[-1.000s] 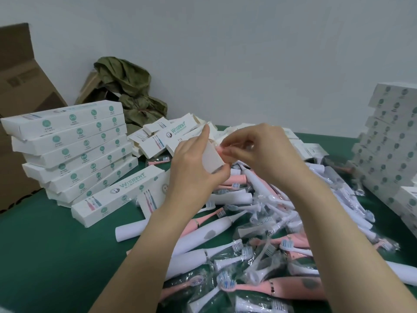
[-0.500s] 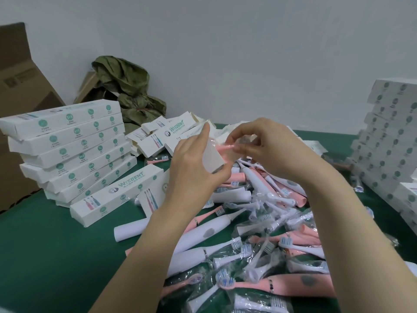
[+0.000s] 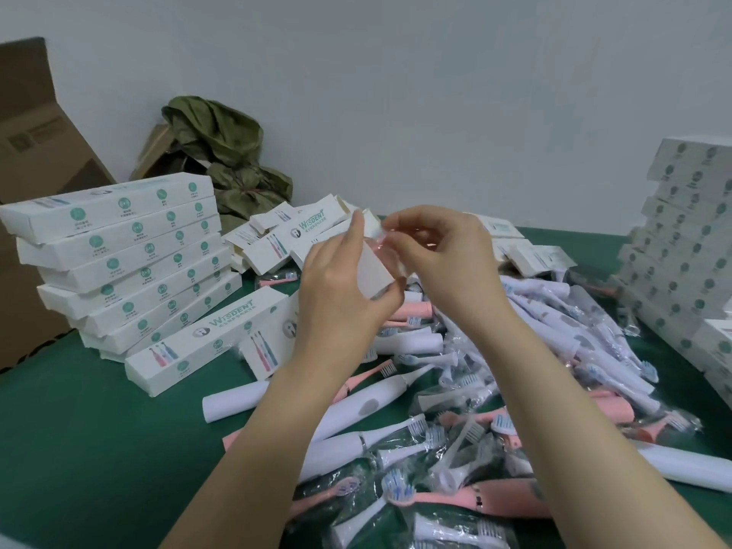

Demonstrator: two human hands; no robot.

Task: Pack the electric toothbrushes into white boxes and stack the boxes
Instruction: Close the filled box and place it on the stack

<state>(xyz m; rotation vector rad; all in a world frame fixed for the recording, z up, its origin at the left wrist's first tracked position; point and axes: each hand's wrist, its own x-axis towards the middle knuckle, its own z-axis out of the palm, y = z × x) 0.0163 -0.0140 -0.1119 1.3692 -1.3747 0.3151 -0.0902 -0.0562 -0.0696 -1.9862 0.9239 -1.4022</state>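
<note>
a: why is the green surface (image 3: 79,449) laid out this way?
b: it reads as a packing line to me. closed boxes sit at the edges, in a left stack (image 3: 119,251) and a right stack (image 3: 681,239), probably so finished work stays out of the way. the loose toothbrushes (image 3: 396,402) lie heaped in the middle, within reach of both hands.
a: and the hands?
b: the left hand (image 3: 336,295) wraps its fingers and thumb round one white box (image 3: 374,273). it holds the box above the heap with the open end turned toward the right hand (image 3: 447,259). i think that steadies the mouth for loading.
a: what does the right one have?
b: its fingertips pinch a pink toothbrush (image 3: 383,249) in clear wrap, right at the box mouth. only a bit of pink shows, so i can't tell how far in it sits.
</note>
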